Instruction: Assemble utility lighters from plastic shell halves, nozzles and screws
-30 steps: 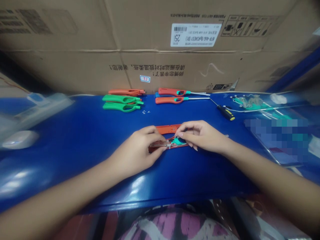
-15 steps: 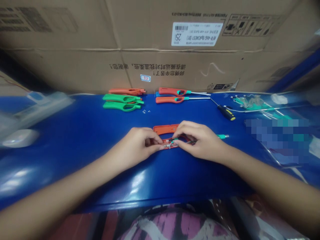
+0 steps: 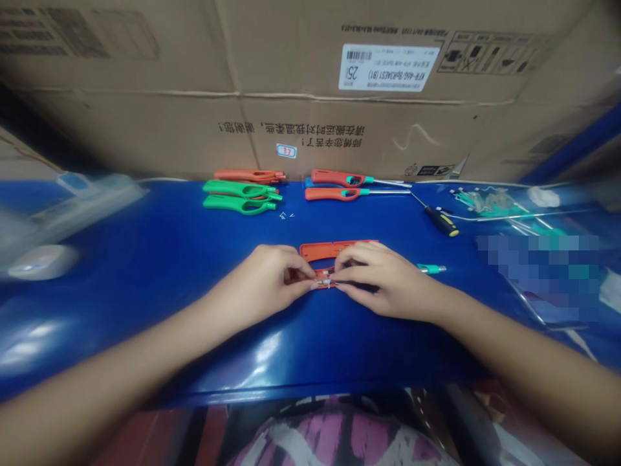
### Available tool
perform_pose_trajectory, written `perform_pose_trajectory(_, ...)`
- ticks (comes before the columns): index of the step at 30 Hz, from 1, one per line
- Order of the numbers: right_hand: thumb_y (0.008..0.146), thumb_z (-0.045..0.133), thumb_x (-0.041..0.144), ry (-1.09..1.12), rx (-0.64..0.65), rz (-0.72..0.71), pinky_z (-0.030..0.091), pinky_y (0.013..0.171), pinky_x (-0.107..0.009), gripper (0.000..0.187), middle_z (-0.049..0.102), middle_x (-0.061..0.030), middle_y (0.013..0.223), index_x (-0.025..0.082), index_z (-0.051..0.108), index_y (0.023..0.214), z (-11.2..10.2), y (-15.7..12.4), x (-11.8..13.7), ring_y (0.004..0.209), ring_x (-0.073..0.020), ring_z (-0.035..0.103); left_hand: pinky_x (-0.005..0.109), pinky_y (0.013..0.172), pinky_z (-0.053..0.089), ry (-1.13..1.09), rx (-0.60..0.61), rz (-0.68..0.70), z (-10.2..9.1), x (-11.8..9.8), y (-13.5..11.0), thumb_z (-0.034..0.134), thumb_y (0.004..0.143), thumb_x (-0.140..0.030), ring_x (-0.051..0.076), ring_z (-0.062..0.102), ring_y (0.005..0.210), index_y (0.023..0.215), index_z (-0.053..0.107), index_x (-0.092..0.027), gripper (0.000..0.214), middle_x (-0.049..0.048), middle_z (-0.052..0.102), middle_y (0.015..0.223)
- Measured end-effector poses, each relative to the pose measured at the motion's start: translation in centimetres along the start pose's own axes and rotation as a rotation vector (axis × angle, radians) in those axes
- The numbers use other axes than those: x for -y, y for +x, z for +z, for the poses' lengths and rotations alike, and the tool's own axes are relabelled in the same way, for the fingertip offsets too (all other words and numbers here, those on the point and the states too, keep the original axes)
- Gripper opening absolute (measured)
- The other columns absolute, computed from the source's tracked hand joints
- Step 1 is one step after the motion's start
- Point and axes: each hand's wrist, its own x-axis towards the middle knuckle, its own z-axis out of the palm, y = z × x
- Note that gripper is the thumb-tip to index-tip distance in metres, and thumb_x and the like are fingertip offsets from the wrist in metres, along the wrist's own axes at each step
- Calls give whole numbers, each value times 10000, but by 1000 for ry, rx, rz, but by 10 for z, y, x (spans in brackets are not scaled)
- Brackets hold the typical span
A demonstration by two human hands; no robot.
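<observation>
Between my hands lies an opened orange lighter shell (image 3: 322,274), the long-necked kind, with small metal and white inner parts (image 3: 326,282) showing in it. My left hand (image 3: 272,278) pinches its left end between thumb and fingers. From the other side, my right hand (image 3: 388,279) has thumb and fingertips closed at the inner parts; exactly which piece they grip is hidden. A teal collar with a short metal tip (image 3: 433,268) sticks out past the right hand. Just behind, the matching orange shell half (image 3: 319,250) rests on the table, partly covered by my right hand.
Green lighter shells (image 3: 240,204) and orange shells (image 3: 247,175) lie at the back left. Beside them are orange lighters (image 3: 334,193) with metal necks. A screwdriver (image 3: 441,221) and a pile of teal-and-metal parts (image 3: 499,202) are at right. Cardboard (image 3: 160,139) stands behind the blue table (image 3: 194,362).
My right hand has turned over the shell, its fingers lower and more spread over the inner parts, hiding the teal piece and wires seen before. My left hand keeps its hold.
</observation>
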Motion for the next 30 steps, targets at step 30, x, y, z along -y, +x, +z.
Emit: perform_pose_trajectory(30, 903, 572, 134, 222, 114, 206, 381, 604, -227, 81, 625, -16, 855, 170, 643, 919, -25, -6, -11, 641, -93, 491, 433, 943, 499, 365, 74, 416, 18, -2, -6, 473, 1005, -233, 262, 588, 1121, 1318, 630, -238, 350, 78, 645, 1275)
